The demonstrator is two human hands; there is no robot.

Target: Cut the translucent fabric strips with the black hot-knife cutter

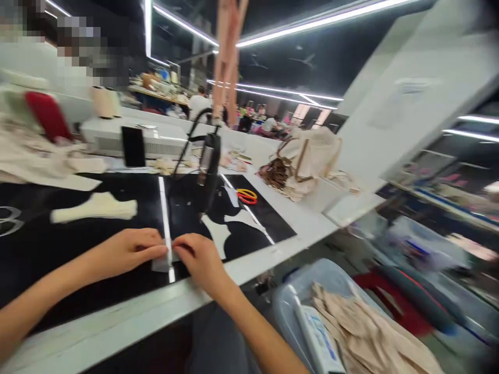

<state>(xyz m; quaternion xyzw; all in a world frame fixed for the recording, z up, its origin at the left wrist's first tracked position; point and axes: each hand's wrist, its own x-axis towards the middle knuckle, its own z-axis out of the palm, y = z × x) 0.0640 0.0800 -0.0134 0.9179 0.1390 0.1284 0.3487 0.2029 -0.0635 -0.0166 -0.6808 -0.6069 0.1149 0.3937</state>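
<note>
My left hand (134, 250) and my right hand (200, 259) are close together over the black table surface, near its front edge. Each has thumb and fingertips pinched on a small, thin, see-through piece (159, 263), blurred, whose kind I cannot make out. To the left lies a stack of cream cut fabric pieces (93, 209). Past my right hand, a pale fabric piece (218, 236) rests on the black surface, with another cut piece (245, 218) beyond it. Behind the hands stands a dark upright device (209, 161) with a cable.
Scissors with orange and yellow handles (246, 196) lie at the back right. A dark phone-like slab (133, 147) stands behind the table. Bundled beige fabric (312, 156) is piled to the right. Below the edge, a clear plastic tub (284, 301) holds beige cloth and a white box.
</note>
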